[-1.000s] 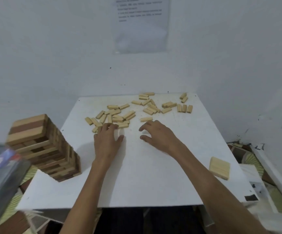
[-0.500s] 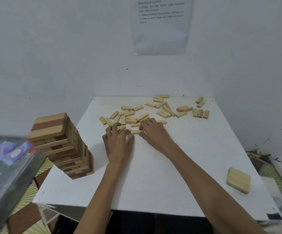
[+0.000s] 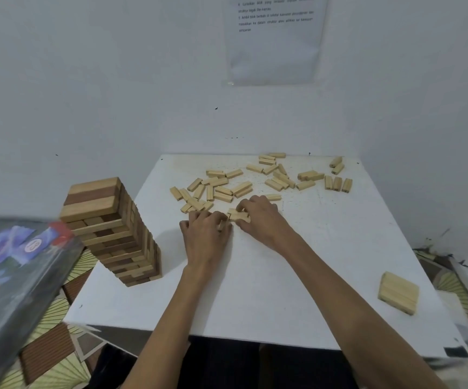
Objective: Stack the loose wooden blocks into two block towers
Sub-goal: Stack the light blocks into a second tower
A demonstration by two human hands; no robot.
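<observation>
From the head view, looking down over both forearms: one tower (image 3: 115, 228) of mixed light and dark wood stands finished at the near left corner of the white tabletop (image 3: 283, 276), leaning a little in this wide lens; a flat layer (image 3: 398, 296) of pale blocks laid side by side sits well apart at the near right edge, which I take for the foot of the second tower.

The loose blocks (image 3: 227, 189) lie scattered across the far half; both hands are at the near fringe of that scatter. The right hand (image 3: 260, 217) has its fingers curled down over a small bundle (image 3: 238, 215) of blocks lying flat, clamped on it. The left hand (image 3: 204, 234) meets the bundle's other end, knuckles up, fingers bent – whether they grip or only push I cannot tell.

So the step looks like gathering and squaring a set of blocks. Next, I'd judge, comes lifting them together and carrying them to the flat layer – crosswise, edges flush.
</observation>
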